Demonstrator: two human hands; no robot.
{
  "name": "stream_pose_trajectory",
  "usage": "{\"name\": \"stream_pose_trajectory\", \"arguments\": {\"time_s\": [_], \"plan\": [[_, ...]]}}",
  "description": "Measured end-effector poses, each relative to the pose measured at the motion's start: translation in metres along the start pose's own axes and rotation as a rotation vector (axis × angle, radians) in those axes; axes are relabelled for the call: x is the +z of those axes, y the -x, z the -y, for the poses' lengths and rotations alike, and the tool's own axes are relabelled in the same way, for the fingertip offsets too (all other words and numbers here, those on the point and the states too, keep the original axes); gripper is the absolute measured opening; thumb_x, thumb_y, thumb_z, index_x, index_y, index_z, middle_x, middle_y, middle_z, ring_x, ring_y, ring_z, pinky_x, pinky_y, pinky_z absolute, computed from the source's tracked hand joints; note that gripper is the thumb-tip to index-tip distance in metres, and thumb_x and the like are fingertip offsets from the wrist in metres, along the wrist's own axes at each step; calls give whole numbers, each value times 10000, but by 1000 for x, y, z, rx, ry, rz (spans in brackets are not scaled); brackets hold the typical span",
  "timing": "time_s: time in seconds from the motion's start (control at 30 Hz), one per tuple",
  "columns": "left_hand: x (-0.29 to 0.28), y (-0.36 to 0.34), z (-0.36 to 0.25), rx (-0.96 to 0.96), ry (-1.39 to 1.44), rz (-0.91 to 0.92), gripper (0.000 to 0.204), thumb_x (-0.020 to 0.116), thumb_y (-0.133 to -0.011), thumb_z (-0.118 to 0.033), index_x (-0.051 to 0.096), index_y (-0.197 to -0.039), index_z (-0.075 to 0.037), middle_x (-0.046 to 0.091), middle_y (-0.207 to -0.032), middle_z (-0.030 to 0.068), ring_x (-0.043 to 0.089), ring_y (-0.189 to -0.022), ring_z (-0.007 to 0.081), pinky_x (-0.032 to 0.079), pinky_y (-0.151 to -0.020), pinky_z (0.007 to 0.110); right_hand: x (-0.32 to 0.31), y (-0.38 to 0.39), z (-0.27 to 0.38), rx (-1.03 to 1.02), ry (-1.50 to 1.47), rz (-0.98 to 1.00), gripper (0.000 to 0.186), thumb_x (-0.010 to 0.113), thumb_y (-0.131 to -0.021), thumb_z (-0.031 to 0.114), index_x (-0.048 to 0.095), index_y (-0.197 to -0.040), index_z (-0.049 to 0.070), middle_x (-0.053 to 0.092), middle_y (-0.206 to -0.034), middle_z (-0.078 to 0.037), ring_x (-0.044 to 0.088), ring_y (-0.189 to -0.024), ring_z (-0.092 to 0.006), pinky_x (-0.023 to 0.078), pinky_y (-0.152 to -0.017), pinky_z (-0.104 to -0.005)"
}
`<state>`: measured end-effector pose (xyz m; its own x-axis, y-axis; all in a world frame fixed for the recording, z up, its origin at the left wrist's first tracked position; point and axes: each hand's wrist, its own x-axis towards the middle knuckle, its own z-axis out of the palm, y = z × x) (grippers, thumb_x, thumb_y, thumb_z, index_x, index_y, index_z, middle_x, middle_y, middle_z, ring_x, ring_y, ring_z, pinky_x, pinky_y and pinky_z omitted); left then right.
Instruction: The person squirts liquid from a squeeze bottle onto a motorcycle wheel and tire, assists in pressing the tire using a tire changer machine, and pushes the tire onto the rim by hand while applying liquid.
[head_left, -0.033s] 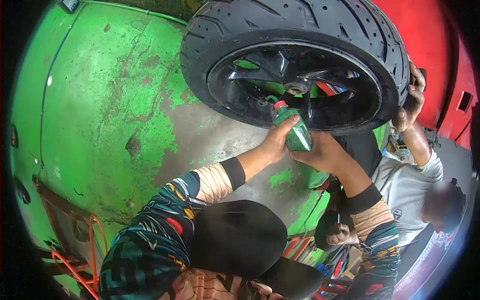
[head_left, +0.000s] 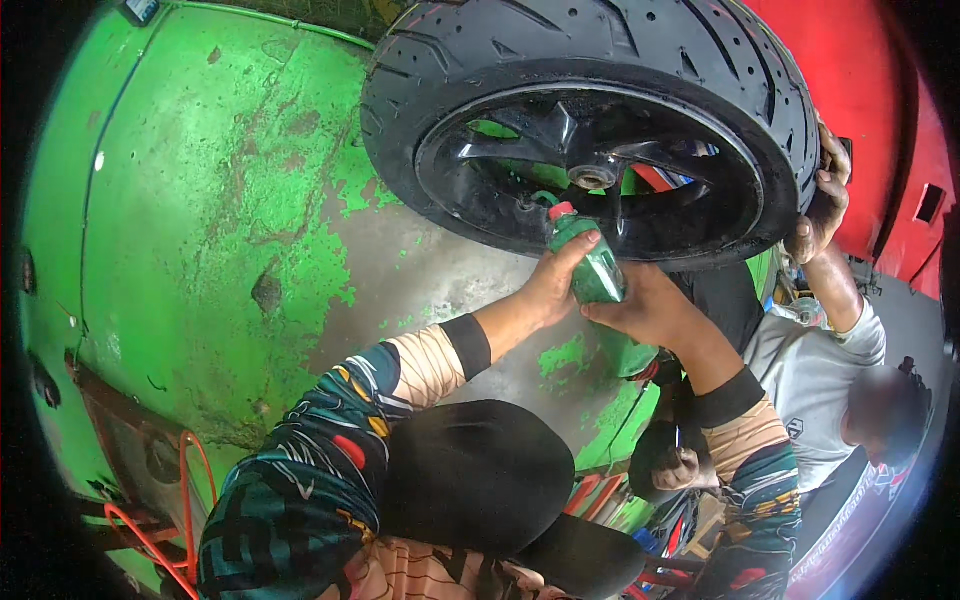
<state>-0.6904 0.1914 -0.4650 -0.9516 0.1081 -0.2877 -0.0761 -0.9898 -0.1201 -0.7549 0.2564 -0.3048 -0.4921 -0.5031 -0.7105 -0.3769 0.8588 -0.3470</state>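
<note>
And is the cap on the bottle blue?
No, the cap on the bottle held up by the big wheel is red.

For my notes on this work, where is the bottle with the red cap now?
In the head view, the green bottle is just right of centre, held between the left hand and right hand, its red cap below the wheel hub.

Pale shirt (head_left: 795,375) on another person, right: one small dark emblem. Curved purplish strip (head_left: 868,512), right: pale lettering, not legible. Patterned sleeve (head_left: 285,500), near left: dark letter-like shapes, unreadable.
</note>
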Motion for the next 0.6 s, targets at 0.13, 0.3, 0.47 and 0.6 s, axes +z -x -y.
{"name": "stream_pose_trajectory", "arguments": {"time_s": [0.13,0.3,0.47,0.6], "plan": [[0,1,-1,-30,-14,6,338,728,-863,-365,543,-1046,-150,587,-918,-2,609,-863,148,517,-783,347,0,-1,-1,53,-28,33,328,785,-787,161,646,-1034,-3,688,-843,-87,612,-790,-135,498,-727,-340],[-2,2,-2,-63,8,44,339,719,-868,-374,543,-1053,-151,589,-922,-3,615,-886,151,516,-816,363,0,0,1,-12,-23,18,333,788,-795,206,638,-1002,-6,655,-767,-78,604,-707,-144,496,-666,-337],[-5,1,-2,-93,22,25,341,717,-867,-377,543,-1056,-152,591,-923,2,618,-890,162,517,-827,376,-1,0,5,3,2,27,331,790,-796,220,631,-980,-4,633,-712,-67,605,-631,-141,490,-596,-332],[-6,2,-6,-108,8,43,350,719,-863,-385,544,-1059,-153,597,-941,7,618,-898,171,517,-829,385,3,1,7,33,-63,21,304,784,-801,203,633,-973,3,626,-688,-58,595,-565,-124,483,-530,-315]]}}
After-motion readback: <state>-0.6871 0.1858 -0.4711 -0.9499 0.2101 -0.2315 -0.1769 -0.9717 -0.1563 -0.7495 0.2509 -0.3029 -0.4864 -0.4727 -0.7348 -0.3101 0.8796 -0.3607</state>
